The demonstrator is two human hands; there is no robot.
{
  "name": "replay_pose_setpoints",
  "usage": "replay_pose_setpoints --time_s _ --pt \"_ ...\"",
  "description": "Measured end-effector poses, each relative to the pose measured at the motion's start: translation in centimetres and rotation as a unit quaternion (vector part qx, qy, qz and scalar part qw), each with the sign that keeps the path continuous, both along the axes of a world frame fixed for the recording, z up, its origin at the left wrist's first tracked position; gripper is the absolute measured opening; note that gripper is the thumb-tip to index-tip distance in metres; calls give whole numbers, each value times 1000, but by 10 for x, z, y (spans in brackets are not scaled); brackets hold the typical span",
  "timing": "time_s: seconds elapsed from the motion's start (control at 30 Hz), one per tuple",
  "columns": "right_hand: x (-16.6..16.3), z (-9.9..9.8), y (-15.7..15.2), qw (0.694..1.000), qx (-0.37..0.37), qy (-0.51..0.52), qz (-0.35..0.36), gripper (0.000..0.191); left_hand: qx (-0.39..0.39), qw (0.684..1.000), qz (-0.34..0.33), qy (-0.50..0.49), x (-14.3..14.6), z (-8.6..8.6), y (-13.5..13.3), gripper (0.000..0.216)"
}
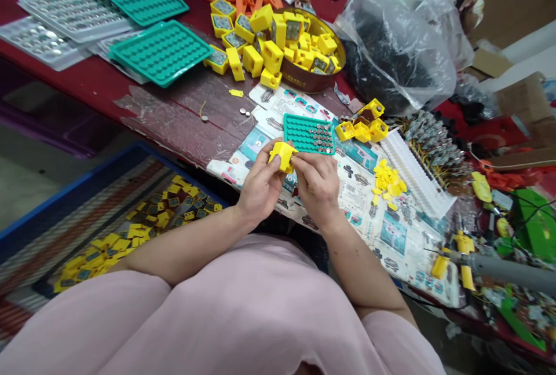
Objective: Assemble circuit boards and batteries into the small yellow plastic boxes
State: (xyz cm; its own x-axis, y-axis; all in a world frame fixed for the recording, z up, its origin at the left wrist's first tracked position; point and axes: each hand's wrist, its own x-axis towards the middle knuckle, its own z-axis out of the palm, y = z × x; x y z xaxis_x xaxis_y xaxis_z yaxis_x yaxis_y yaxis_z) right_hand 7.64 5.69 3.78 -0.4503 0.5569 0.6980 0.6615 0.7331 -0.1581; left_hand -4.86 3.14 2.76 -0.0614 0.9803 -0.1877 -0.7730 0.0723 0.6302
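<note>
My left hand (263, 184) is closed round a small yellow plastic housing (282, 156), holding it over the near edge of the printed sheets. The fingers of my right hand (319, 181) are pinched together at the housing's right side; whatever lies between their tips is too small to make out. Just beyond both hands lies a green tray (299, 132) with button cells (322, 136) filling its right part. To the right of the tray, several open yellow housings (362, 130) sit in a cluster. A heap of small yellow covers (388, 178) lies nearer my right forearm.
A round tin (304, 81) heaped with yellow housings stands at the back. Green trays (160, 51) and cell-filled white trays (76, 16) lie at the left. A blue-rimmed crate (65, 207) holds yellow pieces below. At the right are a white rack (419, 178) and a grey-handled tool (504, 268).
</note>
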Motion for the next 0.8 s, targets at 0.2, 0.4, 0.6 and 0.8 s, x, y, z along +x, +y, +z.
replay_pose_setpoints --time_s 0.2,0.4,0.6,0.8 --pt "5 10 0 995 -95 23 -12 13 -12 1000 -1 -19 -5 -2 3 35" --pt "35 22 66 976 -195 32 -91 17 -88 992 -12 -85 -18 5 13 26" --pt "36 10 128 913 -278 -168 -248 19 -91 993 -53 -59 -22 8 14 45" --pt "30 9 134 908 -297 -159 -251 16 -77 995 -52 -36 -22 5 14 51"
